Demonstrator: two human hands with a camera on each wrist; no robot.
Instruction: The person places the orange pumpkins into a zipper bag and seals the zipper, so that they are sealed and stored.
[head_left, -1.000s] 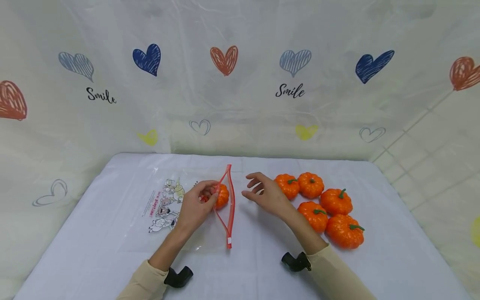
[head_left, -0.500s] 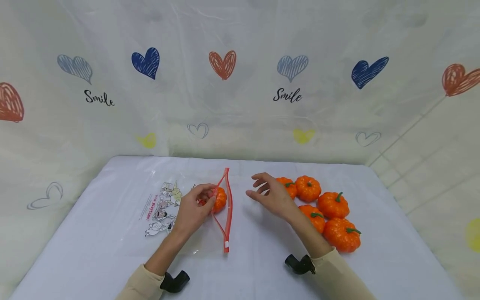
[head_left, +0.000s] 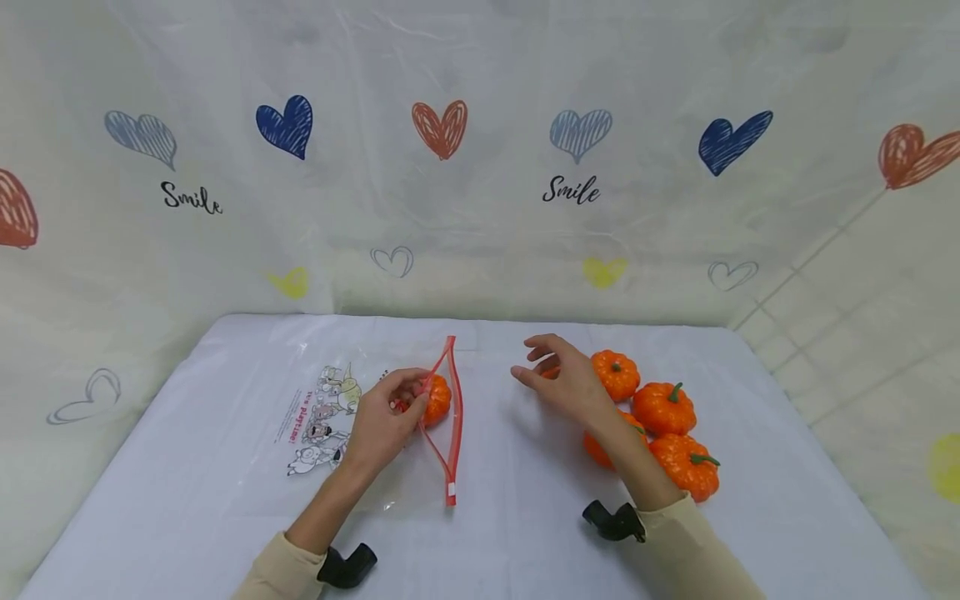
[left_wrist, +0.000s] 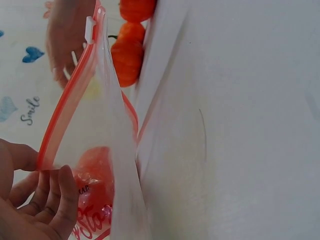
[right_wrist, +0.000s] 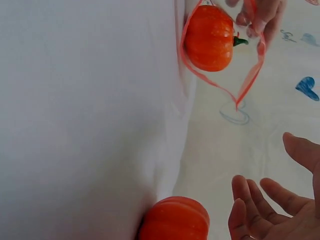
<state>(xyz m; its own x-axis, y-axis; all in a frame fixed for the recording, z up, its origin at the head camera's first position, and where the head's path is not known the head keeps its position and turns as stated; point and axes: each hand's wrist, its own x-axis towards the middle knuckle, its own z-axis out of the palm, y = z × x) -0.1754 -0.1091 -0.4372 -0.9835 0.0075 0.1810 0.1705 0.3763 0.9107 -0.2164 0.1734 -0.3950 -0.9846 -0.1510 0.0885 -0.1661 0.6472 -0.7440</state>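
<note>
A clear zip bag [head_left: 322, 429] with printed cartoon animals lies on the table, its red-edged mouth gaping toward the right. My left hand [head_left: 386, 421] pinches the upper lip of that mouth between thumb and fingers. Just inside the opening sits an orange toy pumpkin [right_wrist: 209, 37] with a green stem. My right hand [head_left: 566, 383] is off to the right, fingers apart and loosely bent, holding nothing. It hovers beside a group of orange pumpkins [head_left: 664, 408] and partly hides one of them. In the right wrist view, one pumpkin [right_wrist: 175, 220] stands below the right hand.
A white cloth [head_left: 517, 533] covers the table. Behind it hangs a pale curtain [head_left: 480, 208] printed with hearts. A white slider [left_wrist: 90, 30] sits at the near end of the bag's red zip. Black wrist devices [head_left: 348, 567] are worn on both arms.
My right hand has moved to the right, away from the bag and over the nearest pumpkins. The left hand keeps its grip on the bag's lip. The head view has shifted slightly.
</note>
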